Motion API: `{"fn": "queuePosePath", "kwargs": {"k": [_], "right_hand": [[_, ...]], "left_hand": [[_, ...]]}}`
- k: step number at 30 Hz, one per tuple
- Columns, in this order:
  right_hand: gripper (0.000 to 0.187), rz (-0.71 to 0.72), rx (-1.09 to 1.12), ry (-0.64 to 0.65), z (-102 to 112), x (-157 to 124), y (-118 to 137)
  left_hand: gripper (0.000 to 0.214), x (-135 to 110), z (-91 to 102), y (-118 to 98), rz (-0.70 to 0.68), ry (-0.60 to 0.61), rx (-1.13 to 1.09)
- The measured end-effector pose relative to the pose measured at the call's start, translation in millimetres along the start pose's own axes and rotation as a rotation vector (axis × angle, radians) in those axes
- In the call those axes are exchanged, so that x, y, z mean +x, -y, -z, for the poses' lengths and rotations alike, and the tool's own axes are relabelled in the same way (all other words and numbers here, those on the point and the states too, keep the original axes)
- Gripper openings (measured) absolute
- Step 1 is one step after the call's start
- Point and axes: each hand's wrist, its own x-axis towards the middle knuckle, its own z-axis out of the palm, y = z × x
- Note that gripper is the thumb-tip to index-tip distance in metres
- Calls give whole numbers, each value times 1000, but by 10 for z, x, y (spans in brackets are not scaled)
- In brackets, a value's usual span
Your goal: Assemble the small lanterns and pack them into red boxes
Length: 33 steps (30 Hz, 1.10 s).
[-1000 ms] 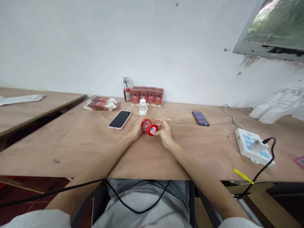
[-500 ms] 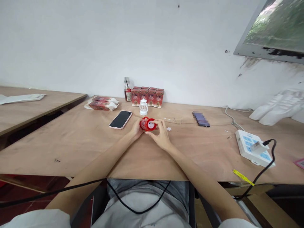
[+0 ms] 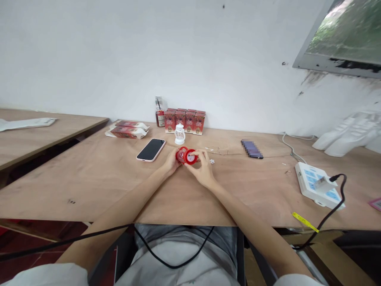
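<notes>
A small red lantern toy (image 3: pixel 187 155) lies on its side between both hands, over the wooden table (image 3: pixel 190 190). My left hand (image 3: pixel 172 161) grips its left end with curled fingers. My right hand (image 3: pixel 203 167) pinches its round red base from the right, fingers bent over it. A small white piece (image 3: pixel 212 161) lies on the table just right of my right hand. A white lantern (image 3: pixel 179 134) stands upright just behind the hands.
A phone (image 3: pixel 151 149) lies face up to the left. Several red boxes (image 3: pixel 185 120) and a small bottle (image 3: pixel 159 111) stand at the wall, flat packets (image 3: pixel 127 130) beside them. A dark phone (image 3: pixel 251 149), a power strip (image 3: pixel 318 185) with a black cable and a yellow strip (image 3: pixel 304 221) lie right.
My right hand's fingers have closed over the lantern's red base, which has turned from facing me to more sideways. The left hand has barely moved.
</notes>
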Motion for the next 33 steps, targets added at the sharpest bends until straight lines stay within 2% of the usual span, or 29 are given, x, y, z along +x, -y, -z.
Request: {"fn": "queuePosePath", "kwargs": {"k": [26,33], "right_hand": [[27,-62,19,-27,-36,1,-38],[26,-27,-24,-10,-2,17,-48]], "left_hand": [[14,-31,-11,13,-16,28,-56],[9,-25,-10,-15,-47,-60,-91]]}}
